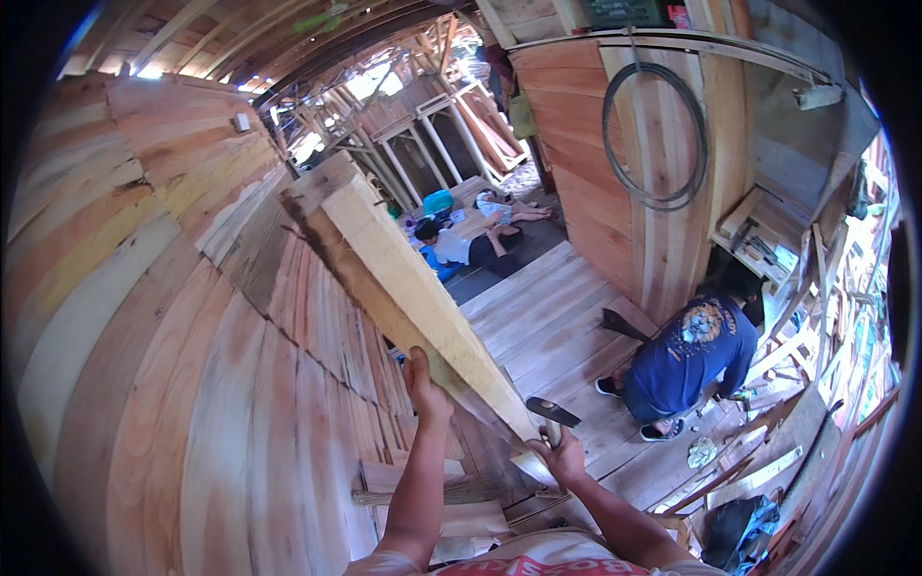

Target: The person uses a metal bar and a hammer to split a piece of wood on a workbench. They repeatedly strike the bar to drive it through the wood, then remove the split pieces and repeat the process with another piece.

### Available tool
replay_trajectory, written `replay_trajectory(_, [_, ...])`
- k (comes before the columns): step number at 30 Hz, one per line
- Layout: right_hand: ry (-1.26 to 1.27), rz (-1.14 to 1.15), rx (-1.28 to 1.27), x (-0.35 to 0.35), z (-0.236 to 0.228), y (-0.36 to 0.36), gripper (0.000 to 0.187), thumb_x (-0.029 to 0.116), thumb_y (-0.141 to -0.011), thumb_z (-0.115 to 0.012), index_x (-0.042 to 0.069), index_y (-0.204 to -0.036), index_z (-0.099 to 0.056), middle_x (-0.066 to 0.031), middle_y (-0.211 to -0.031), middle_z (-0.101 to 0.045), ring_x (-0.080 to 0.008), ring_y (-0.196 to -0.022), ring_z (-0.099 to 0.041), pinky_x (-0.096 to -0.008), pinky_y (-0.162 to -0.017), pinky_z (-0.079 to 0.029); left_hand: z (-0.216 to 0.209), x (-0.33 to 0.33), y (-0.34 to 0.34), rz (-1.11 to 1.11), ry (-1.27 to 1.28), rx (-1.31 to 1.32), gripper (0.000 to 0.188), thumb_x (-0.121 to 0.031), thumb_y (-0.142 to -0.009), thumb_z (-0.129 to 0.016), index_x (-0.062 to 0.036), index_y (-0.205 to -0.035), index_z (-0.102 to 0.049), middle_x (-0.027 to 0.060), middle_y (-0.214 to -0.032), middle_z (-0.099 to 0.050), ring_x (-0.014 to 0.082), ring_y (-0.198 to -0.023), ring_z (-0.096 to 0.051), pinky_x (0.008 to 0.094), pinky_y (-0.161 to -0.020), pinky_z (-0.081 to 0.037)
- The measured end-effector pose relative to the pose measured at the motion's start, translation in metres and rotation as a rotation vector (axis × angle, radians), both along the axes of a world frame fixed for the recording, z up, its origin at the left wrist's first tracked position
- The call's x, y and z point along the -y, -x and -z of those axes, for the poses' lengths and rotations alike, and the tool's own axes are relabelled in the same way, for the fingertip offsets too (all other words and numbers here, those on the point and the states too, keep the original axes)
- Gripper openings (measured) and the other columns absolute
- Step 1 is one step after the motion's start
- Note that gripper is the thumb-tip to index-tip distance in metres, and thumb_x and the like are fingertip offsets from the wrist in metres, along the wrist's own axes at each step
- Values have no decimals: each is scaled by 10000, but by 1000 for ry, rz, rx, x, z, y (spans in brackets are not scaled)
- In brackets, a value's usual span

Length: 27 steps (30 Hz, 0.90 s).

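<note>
A long, thick wooden beam point(423, 298) slants from upper left down to the middle, tilted in front of me. My left hand point(424, 389) is closed on its left side, thumb against the wood and the other fingers mostly hidden. By the beam's lower end, my right hand point(565, 455) is wrapped round the handle of a hammer point(554, 413), whose dark head points up. That hand also sits against the end of the beam.
Stacked planks point(182, 365) line the left. On the right a person in a blue shirt point(696, 346) crouches on the plank floor point(547, 307), near wood scraps. Two people point(471, 248) are on the floor farther back. A coiled cable point(656, 136) hangs on the wooden wall.
</note>
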State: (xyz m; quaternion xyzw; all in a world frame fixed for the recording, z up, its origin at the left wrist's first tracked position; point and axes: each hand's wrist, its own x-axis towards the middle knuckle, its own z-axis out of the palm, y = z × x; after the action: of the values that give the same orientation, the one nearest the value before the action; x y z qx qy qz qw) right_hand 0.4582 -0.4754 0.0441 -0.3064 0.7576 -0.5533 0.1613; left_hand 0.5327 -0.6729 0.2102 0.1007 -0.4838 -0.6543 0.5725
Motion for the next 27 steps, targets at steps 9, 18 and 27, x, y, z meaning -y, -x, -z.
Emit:
replay_trajectory(9, [-153, -89, 173, -72, 54, 10, 295, 228, -878, -655, -20, -984, -536, -136, -731, -655, -182, -579, -659, -324, -527, -516, 23, 46, -2, 112, -159, 26, 368, -292, -941, -497, -15, -1181, -507, 71, -1033, -585, 174, -927, -569, 321, -804, -459])
replay_trajectory(18, [-476, 347, 167, -209, 127, 28, 329, 202, -823, -603, -21, -1060, -556, -238, -838, -634, -366, -770, -634, -449, -701, -486, 39, 51, 10, 318, 116, 95, 412, -335, -924, -508, 1, -1163, -498, 105, -960, -578, 204, -850, -566, 355, -752, -467])
replay_trajectory(27, [-536, 830, 399, -300, 99, 1, 433, 156, -743, -582, 1, -1147, -563, -246, -928, -640, -385, -913, -623, -439, -819, -470, -26, 62, 42, 1023, 512, 41, 428, -352, -907, -515, 25, -1108, -488, 140, -812, -550, 229, -721, -540, 368, -658, -463])
